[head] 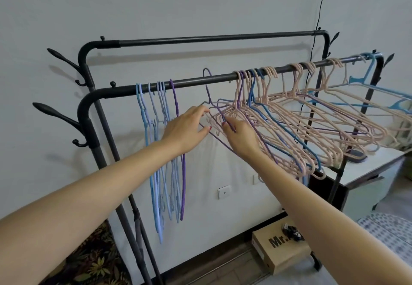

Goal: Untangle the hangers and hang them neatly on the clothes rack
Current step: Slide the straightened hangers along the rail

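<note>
A black clothes rack (200,81) has two bars. On the front bar's left part several blue and purple hangers (160,151) hang straight down. To the right a tangle of pink, blue and purple hangers (289,128) slants across the bar. A purple hanger (208,90) sits with its hook raised above the bar, its body caught in the tangle. My left hand (185,128) touches the tangle's left corner with its fingertips. My right hand (242,137) pinches the purple hanger's wire.
Light blue hangers (365,70) hang at the bar's far right. A white table (367,166) stands behind the rack on the right. A cardboard box (278,253) lies on the floor below. Black coat hooks (60,115) stick out at the rack's left end.
</note>
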